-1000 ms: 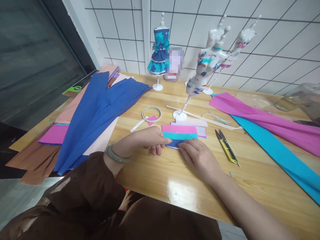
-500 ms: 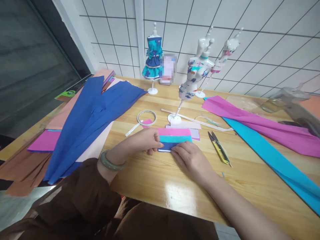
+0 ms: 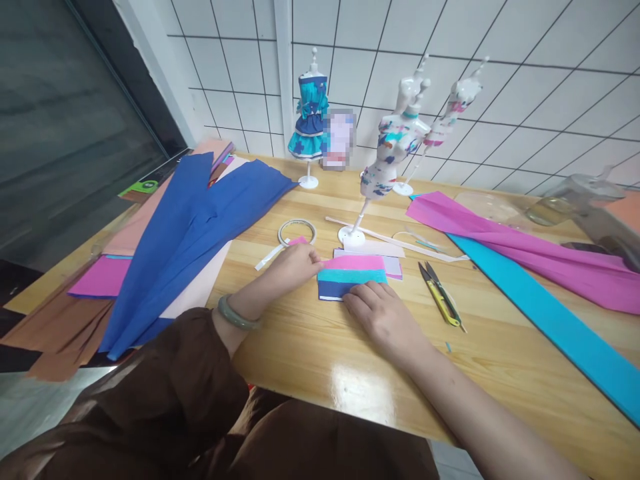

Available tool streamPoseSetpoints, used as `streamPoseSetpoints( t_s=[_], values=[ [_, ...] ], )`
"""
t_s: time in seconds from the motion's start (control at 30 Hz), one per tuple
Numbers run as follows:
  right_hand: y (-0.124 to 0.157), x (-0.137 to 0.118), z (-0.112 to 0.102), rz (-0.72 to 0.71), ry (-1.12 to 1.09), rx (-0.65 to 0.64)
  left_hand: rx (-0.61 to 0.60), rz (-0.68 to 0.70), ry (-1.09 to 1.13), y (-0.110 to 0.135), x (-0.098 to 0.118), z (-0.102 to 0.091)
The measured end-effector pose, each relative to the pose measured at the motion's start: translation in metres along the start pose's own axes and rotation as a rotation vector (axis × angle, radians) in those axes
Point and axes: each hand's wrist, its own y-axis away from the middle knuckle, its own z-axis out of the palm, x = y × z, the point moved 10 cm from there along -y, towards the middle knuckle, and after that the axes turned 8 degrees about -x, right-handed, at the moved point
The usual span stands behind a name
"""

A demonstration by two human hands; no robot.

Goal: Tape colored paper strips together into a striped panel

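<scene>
A small striped piece of crepe paper (image 3: 350,275) lies on the table in front of me, with bands of pink, turquoise and dark blue and a thin white lower edge. At its upper left corner, my left hand (image 3: 296,261) is closed in a pinch. My right hand (image 3: 383,313) rests on the lower right part with fingers together, holding it down and covering that corner. Beyond the striped piece lie pale paper pieces (image 3: 395,265), partly beneath it. A roll of tape (image 3: 314,230) with a loose white end is just past my left hand.
Yellow-handled thread snips (image 3: 440,297) lie to the right. White mannequins (image 3: 395,147) stand at the back, one wearing a blue dress (image 3: 311,123). Blue crepe paper (image 3: 215,207) spreads over the left side; pink (image 3: 500,243) and turquoise lengths (image 3: 530,307) stretch across the right.
My left hand has moved up from the dark blue band to the pink corner, uncovering the lower left of the striped piece. My right hand stays on it. The view has shifted slightly.
</scene>
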Motion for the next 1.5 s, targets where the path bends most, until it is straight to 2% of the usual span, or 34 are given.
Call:
streamPoseSetpoints(
  t_s=[0.2,0.33,0.5,0.67,0.8,0.93,1.1,1.27,1.5],
  values=[
    [0.001,0.005,0.000,0.037,-0.046,0.051,0.033,0.105,0.128,0.001,0.010,-0.002],
    [0.002,0.006,-0.001,0.028,-0.081,0.074,-0.046,0.186,0.255,0.008,0.028,0.001],
    [0.003,0.007,-0.005,0.029,-0.095,0.089,-0.142,0.170,0.404,0.012,0.032,0.007],
    [0.002,0.007,-0.006,0.037,-0.096,0.104,-0.160,0.124,0.420,0.011,0.024,0.012],
    [0.002,0.007,-0.007,0.037,-0.106,0.109,-0.257,0.063,0.421,0.013,0.021,0.023],
    [0.004,0.009,-0.012,0.038,-0.140,0.141,-0.345,0.114,0.443,0.017,0.030,0.030],
    [0.008,0.010,-0.027,0.031,-0.324,0.266,-0.350,0.176,0.532,0.021,0.042,0.029],
    [0.011,0.012,-0.036,0.025,-0.491,0.352,-0.404,0.186,0.595,0.026,0.049,0.036],
    [0.013,0.008,-0.039,-0.024,-0.540,0.365,-0.447,0.188,0.602,0.033,0.056,0.041]
  ],
)
